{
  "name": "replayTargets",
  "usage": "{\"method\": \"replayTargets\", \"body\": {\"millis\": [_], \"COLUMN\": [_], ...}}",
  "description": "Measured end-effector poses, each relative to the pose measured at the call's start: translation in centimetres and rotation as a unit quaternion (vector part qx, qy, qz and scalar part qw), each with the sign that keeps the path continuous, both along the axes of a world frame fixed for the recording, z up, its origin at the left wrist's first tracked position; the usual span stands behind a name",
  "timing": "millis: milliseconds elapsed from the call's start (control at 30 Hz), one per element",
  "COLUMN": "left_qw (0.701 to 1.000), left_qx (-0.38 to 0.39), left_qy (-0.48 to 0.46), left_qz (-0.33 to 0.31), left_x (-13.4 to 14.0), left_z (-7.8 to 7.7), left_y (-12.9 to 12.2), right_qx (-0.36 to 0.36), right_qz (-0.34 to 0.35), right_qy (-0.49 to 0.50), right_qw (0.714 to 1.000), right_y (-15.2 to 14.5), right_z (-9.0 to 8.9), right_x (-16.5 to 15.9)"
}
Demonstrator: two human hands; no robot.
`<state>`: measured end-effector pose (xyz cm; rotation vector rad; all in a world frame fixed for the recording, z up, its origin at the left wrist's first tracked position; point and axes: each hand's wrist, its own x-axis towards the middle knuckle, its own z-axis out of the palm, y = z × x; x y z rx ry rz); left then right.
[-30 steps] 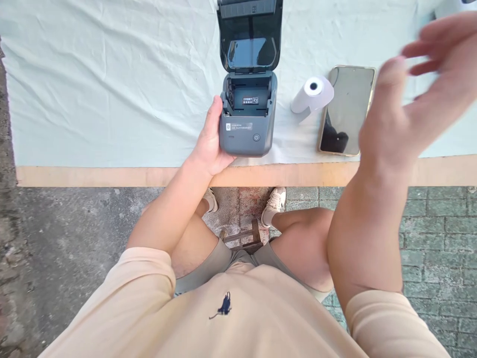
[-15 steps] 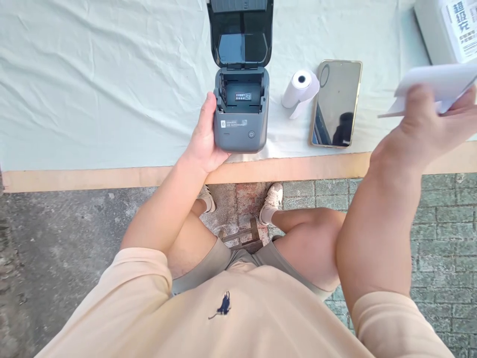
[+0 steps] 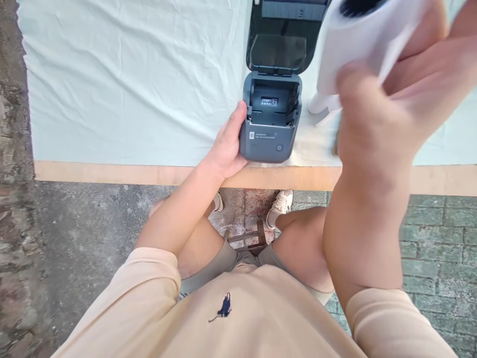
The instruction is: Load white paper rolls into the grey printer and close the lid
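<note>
My left hand (image 3: 228, 144) grips the left side of a dark grey label printer (image 3: 266, 144), which rests on the cloth near the table's front edge. Its lid (image 3: 278, 52) is swung up, and the paper bay shows no roll inside. Raised close to the camera, my right hand (image 3: 391, 109) is closed around a white paper roll (image 3: 346, 49) with a dark core hole; both are blurred. Below it, a second paper roll (image 3: 323, 105) lies on the cloth right of the printer, partly hidden by my right hand and the held roll.
A pale cloth (image 3: 130, 89) covers the table, with a bare wooden strip (image 3: 149, 174) along its front edge. Behind my right wrist, only the left edge of a phone (image 3: 337, 136) shows. Under the table are my legs and a wooden stool (image 3: 257, 238).
My right hand has come left and up toward the camera with the paper roll, now over the second roll and phone. The view has shifted left; my left hand still grips the printer.
</note>
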<state>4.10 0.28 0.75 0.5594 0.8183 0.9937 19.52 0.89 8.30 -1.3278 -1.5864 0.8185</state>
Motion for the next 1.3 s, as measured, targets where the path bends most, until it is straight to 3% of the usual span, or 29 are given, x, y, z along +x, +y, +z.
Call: {"method": "replayTargets", "body": {"millis": [100, 233, 400, 533, 700, 900, 1000, 1133, 1300], "left_qw": [1.000, 1.000, 1.000, 1.000, 0.999, 0.999, 0.999, 0.999, 0.999], "left_qx": [-0.015, -0.007, 0.017, 0.016, -0.011, -0.013, -0.010, 0.005, -0.023], "left_qy": [-0.010, 0.007, -0.004, -0.023, -0.017, -0.004, 0.009, -0.004, -0.030], "left_qz": [0.013, 0.017, 0.020, 0.013, 0.036, 0.047, 0.044, 0.053, 0.036], "left_x": [0.2, 0.3, 0.2, 0.1, 0.1, 0.3, 0.3, 0.3, 0.0], "left_z": [0.1, 0.4, 0.3, 0.0, 0.0, 0.3, 0.4, 0.2, 0.3], "left_y": [-0.2, -0.5, -0.6, -0.4, -0.3, -0.3, -0.4, -0.5, -0.3], "right_qx": [0.121, 0.076, 0.114, 0.172, 0.162, 0.159, 0.116, 0.099, 0.138], "right_qz": [0.047, 0.079, 0.086, 0.053, 0.076, 0.093, 0.116, 0.098, 0.150], "right_qy": [-0.108, -0.274, -0.197, -0.095, -0.141, -0.088, -0.141, -0.233, -0.180], "right_qw": [0.986, 0.955, 0.970, 0.979, 0.974, 0.979, 0.976, 0.963, 0.962], "right_y": [0.4, 1.1, 1.2, 1.1, 1.5, 1.9, 2.0, 1.8, 1.3], "right_z": [-0.6, -1.9, -2.8, -3.0, -3.7, -4.3, -4.1, -3.8, -3.9], "right_x": [-0.8, -0.9, -1.0, -0.8, -0.5, -0.4, -0.3, 0.0, 0.7]}}
